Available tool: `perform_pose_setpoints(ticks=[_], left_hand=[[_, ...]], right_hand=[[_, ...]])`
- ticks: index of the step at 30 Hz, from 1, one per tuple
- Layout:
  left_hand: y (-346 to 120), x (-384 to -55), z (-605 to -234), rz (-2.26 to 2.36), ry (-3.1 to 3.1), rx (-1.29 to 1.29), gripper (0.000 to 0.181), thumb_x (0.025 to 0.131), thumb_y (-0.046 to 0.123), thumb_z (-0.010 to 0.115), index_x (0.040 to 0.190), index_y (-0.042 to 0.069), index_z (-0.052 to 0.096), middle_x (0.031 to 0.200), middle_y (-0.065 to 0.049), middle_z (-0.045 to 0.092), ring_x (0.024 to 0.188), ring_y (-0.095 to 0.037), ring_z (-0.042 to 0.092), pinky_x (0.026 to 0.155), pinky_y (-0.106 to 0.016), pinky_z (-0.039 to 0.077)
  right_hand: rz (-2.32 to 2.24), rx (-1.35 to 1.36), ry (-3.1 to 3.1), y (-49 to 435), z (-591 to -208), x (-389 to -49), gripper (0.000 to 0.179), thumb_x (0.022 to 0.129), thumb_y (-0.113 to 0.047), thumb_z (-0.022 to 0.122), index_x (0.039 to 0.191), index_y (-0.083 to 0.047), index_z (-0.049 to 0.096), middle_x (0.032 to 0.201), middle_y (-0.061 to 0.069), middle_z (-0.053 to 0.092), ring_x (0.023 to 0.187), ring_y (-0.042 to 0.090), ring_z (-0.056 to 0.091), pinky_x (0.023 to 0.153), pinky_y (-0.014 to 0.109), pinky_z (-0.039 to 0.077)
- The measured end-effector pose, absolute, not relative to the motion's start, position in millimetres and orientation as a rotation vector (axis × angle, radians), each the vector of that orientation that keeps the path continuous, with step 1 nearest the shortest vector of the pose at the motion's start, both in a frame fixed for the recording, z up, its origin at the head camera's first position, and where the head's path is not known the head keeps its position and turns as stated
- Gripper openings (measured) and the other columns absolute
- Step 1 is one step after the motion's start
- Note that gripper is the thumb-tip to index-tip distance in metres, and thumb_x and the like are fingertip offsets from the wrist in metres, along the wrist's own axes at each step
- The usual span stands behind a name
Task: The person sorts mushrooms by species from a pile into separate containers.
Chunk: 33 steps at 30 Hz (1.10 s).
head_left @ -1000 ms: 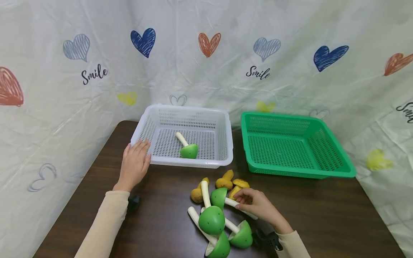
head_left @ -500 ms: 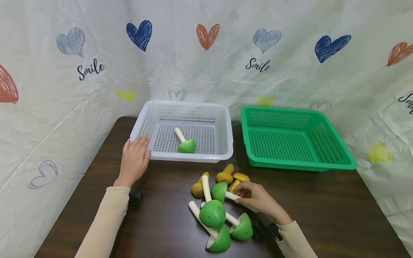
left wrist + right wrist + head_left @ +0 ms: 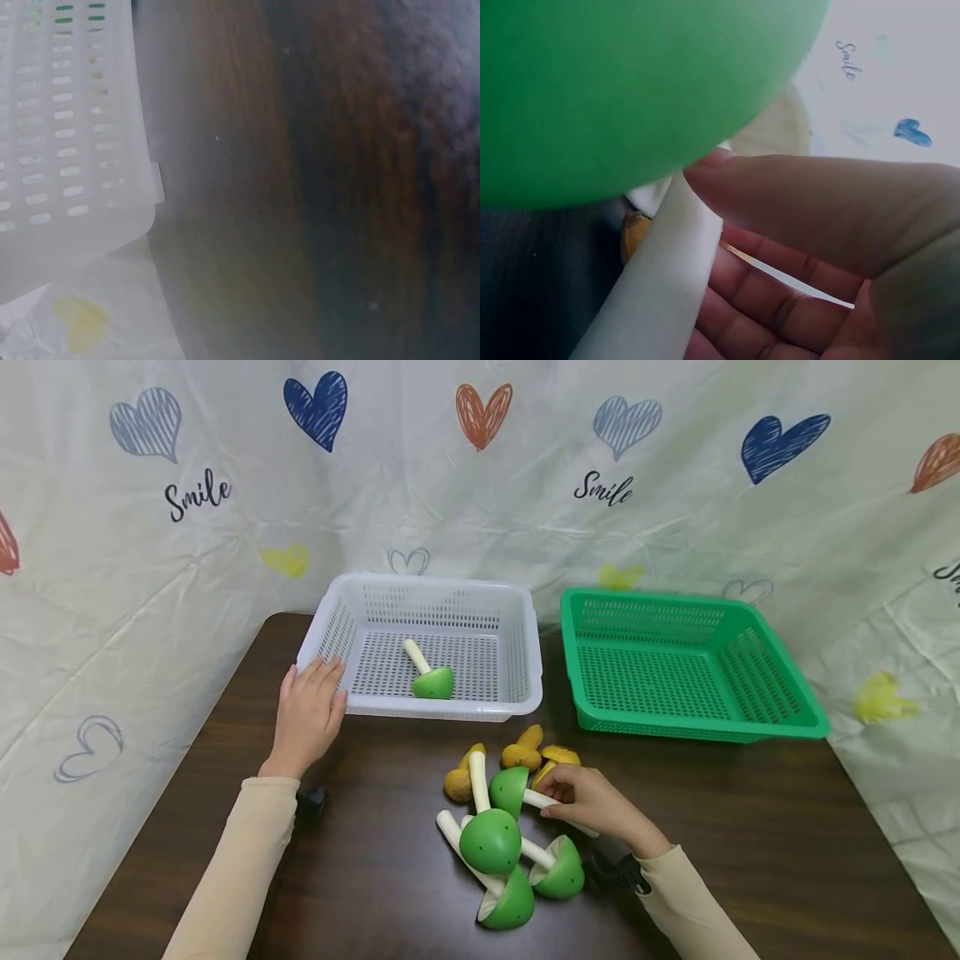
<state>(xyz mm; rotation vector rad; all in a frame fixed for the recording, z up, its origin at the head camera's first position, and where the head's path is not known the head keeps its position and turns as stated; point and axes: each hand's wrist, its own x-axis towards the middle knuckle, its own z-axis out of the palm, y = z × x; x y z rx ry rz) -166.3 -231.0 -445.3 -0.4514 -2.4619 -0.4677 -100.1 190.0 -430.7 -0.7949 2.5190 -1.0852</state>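
Note:
At the front left corner of the white basket (image 3: 442, 706), my left hand (image 3: 307, 722) rests with its fingers laid over the rim. The left wrist view has the basket's slotted wall (image 3: 67, 135) but no hand. My right hand (image 3: 592, 802) pinches the white stem (image 3: 656, 277) of a green-capped toy mushroom (image 3: 508, 788), thumb on one side and curled fingers on the other. That mushroom lies at the upper right of a heap of similar ones (image 3: 491, 842). One more green mushroom (image 3: 432, 683) lies inside the white basket.
Several small yellow-brown mushrooms (image 3: 521, 753) lie just behind the heap, close to my right fingers. A green basket (image 3: 690, 727) with nothing in it stands to the right of the white one. Behind both baskets hangs a heart-printed cloth (image 3: 450, 510).
The head view has tilted downward, so everything sits higher in it. My left hand stays on the basket rim and my right hand stays at the same mushroom's stem.

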Motion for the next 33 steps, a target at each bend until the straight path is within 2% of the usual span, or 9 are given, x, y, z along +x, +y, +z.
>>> perform_pose_setpoints(ticks=[14,33], left_hand=[[-235,-164,-442,-0.471,-2.493,-0.426,0.044,0.094,0.023,0.043,0.125,-0.005,0.056,0.132,-0.019,0.054,0.129,-0.037,0.040,0.110,-0.056,0.012],[-233,-169,-440,-0.477,-2.529,-0.458,0.043,0.094,0.023,0.044,0.126,-0.005,0.055,0.133,-0.018,0.053,0.130,-0.035,0.039,0.110,-0.054,0.012]], right_hand=[[-1.019,-0.816,2.553,184,-431,-109,0.015,0.078,-0.008,0.075,0.089,-0.010,0.066,0.077,-0.008,0.061,0.068,0.005,0.056,0.061,0.025,0.049],[-1.053,-0.771,2.585,185,-430,-105,0.010,0.080,-0.011,0.074,0.088,-0.009,0.067,0.077,-0.007,0.061,0.069,0.006,0.056,0.061,0.025,0.048]])
